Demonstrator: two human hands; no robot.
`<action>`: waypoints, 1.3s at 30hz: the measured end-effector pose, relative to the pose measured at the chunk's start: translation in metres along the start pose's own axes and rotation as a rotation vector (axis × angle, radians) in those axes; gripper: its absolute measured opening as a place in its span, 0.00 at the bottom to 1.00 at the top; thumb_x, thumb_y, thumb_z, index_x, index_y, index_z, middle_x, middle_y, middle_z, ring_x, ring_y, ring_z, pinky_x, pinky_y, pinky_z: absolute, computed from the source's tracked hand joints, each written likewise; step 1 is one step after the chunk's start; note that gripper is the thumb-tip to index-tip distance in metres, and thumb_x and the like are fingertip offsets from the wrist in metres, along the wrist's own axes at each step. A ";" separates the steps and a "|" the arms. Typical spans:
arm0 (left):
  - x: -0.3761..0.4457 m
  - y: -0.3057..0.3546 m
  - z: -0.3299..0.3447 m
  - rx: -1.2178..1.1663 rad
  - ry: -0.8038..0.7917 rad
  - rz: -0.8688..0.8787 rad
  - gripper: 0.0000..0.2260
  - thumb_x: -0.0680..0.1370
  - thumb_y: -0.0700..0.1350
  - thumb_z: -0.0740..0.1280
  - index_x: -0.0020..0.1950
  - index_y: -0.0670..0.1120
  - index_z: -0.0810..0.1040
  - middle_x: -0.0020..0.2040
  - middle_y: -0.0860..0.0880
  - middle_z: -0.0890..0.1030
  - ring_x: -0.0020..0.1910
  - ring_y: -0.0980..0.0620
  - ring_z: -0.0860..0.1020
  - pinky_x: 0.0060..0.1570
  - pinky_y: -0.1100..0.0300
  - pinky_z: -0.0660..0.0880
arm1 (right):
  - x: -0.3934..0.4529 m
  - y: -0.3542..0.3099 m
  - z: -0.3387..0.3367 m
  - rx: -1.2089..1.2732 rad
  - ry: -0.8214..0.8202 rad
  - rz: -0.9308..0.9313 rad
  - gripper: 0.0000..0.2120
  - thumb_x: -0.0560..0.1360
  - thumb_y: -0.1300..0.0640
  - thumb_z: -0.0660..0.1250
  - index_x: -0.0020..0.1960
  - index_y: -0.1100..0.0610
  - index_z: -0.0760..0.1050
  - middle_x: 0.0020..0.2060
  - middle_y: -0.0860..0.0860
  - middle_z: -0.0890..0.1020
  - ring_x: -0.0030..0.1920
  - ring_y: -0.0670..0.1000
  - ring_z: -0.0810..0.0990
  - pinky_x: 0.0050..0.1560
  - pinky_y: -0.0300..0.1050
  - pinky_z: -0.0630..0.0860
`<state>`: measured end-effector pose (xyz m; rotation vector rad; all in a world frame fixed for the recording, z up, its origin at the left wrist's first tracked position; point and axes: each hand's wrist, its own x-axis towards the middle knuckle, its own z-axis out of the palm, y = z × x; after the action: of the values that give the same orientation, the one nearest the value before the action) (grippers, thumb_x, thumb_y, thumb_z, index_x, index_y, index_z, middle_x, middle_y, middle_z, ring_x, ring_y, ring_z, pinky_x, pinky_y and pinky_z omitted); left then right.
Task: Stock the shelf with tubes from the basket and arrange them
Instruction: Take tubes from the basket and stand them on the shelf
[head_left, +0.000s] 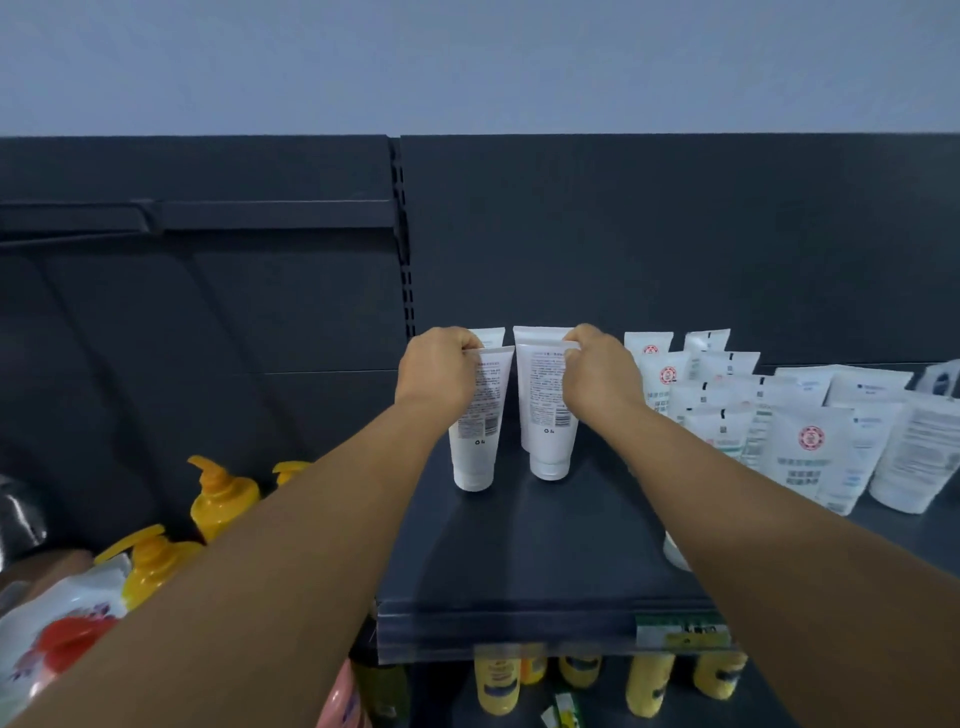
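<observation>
Two hands up on the dark shelf (519, 545), one tube each; left hand (436, 371) pinches the crimped top corner of the left front tube (480, 421), right hand (602, 369) pinches the top edge of the right front tube (545, 410); fingers curled tight on both, no slack visible; both tubes white, standing cap-down, back label with print and barcode toward the camera, a narrow gap between them; 2 more white tubes directly behind the grips, the rear left tube (491, 336) and rear right tube (540, 335), only their crimped tops showing, so 4 in this block as 2x2.

Right of the right-hand grip: a cluster of white tubes with red emblems (810, 452), at least 10, packed and overlapping, exact count unclear; one white cap (675, 552) shows under the right forearm, near the shelf front.

Open room: bare shelf surface from the held tubes forward to the front lip; left tube sits close to the shelf's left edge, little margin that side; price tag strip (680, 631) on the front rail below the right forearm.

Below and left of the left-hand grip: 3 yellow pump bottles (223, 499); under the shelf lip about 5 yellow bottles (649, 680), partly hidden.
</observation>
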<state>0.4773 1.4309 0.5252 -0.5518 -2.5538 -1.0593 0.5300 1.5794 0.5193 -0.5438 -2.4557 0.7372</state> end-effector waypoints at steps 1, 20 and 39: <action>0.004 -0.001 0.003 0.000 -0.005 -0.007 0.10 0.80 0.40 0.60 0.50 0.45 0.82 0.47 0.48 0.82 0.45 0.49 0.80 0.43 0.56 0.78 | 0.004 0.000 0.003 0.002 -0.004 0.004 0.11 0.79 0.65 0.57 0.59 0.58 0.72 0.56 0.57 0.77 0.46 0.53 0.74 0.40 0.44 0.67; -0.016 -0.009 -0.018 0.300 -0.155 0.163 0.24 0.81 0.40 0.59 0.76 0.46 0.59 0.75 0.49 0.62 0.77 0.48 0.56 0.73 0.54 0.59 | -0.014 -0.011 0.012 -0.224 -0.045 -0.168 0.26 0.79 0.59 0.57 0.76 0.56 0.55 0.75 0.51 0.61 0.75 0.54 0.57 0.74 0.54 0.58; -0.256 -0.051 -0.066 0.464 -0.368 0.224 0.32 0.80 0.51 0.61 0.79 0.45 0.50 0.79 0.47 0.53 0.78 0.48 0.52 0.75 0.54 0.54 | -0.278 -0.002 0.001 -0.317 -0.348 -0.187 0.33 0.80 0.50 0.59 0.79 0.55 0.46 0.78 0.51 0.52 0.78 0.53 0.48 0.76 0.52 0.48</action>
<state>0.6872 1.2918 0.4294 -0.9369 -2.8248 -0.2868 0.7481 1.4371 0.4207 -0.3093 -2.9247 0.3929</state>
